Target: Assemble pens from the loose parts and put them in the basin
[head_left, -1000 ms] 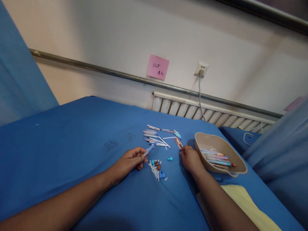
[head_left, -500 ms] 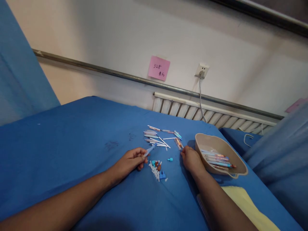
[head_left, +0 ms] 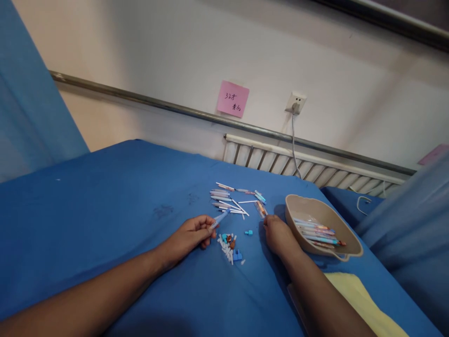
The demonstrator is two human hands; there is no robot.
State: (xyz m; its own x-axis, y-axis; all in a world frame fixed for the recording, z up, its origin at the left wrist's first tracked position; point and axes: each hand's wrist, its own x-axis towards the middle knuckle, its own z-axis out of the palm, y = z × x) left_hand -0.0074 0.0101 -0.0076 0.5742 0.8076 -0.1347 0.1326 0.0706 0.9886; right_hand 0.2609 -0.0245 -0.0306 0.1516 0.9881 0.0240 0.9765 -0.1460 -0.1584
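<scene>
Pinched in my left hand (head_left: 198, 230) is a light blue pen barrel (head_left: 223, 216), tilted up to the right. The fingers of my right hand (head_left: 278, 234) are closed at the near end of some clear and orange pen barrels (head_left: 260, 209) on the cloth; my fingertips partly hide that end. Thin white refills (head_left: 231, 209) and several grey-white pen barrels (head_left: 220, 194) lie beyond my hands. Between my hands is a small pile of white tips (head_left: 225, 250) with blue clips (head_left: 237, 255) and brown pieces. A single turquoise piece (head_left: 249, 232) lies apart from it.
A beige basket (head_left: 345, 229) with several pens (head_left: 317, 231) stands right of my right hand. A yellow cloth (head_left: 358, 297) lies under my right forearm. Blue cloth (head_left: 122, 201) covers the table. Behind are a radiator (head_left: 266, 159) and a plugged socket (head_left: 295, 102).
The view has shifted very slightly. Both hands hold nearly the same places, with the light blue barrel still in my left hand.
</scene>
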